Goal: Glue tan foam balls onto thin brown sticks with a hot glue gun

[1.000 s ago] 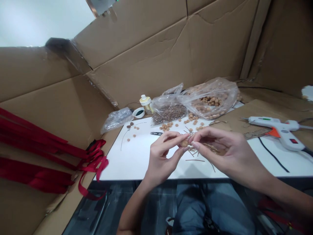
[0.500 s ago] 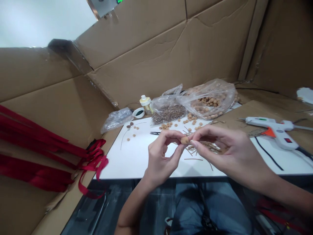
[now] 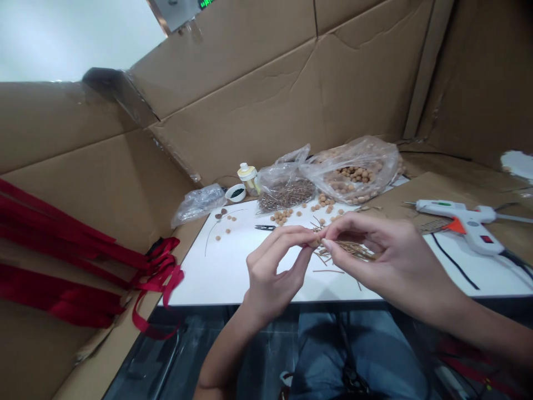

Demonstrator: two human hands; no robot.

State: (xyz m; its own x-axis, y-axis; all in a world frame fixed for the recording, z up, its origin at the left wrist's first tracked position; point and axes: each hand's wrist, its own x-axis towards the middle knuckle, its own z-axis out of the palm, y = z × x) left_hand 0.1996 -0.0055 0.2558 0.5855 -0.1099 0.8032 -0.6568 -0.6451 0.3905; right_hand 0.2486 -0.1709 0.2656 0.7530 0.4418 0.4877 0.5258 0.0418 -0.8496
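Note:
Over the white table [image 3: 225, 278], my left hand [image 3: 275, 278] pinches a small tan ball [image 3: 316, 243] between thumb and fingers. The ball is mostly covered by the fingertips. My right hand [image 3: 387, 255] meets it from the right, thumb and forefinger pressed together at the ball's edge; whatever they grip there is too small to make out. Behind and below the right hand lies a loose pile of thin brown twigs [image 3: 352, 250]. Several loose tan balls [image 3: 282, 216] sit just beyond my hands, near small black thread snips [image 3: 265, 228].
Clear plastic bags of twigs [image 3: 287, 194] and balls [image 3: 353, 175] stand at the back. Beside them are a bottle [image 3: 249, 176] and a white bowl [image 3: 236, 193] of dark bits. A glue gun [image 3: 466, 214] rests at right. Red ribbons [image 3: 166, 272] hang at left by cardboard walls [image 3: 250, 100].
My left fingers have closed further over the ball, so less of it shows. My right hand stays almost in place, pinching at its edge.

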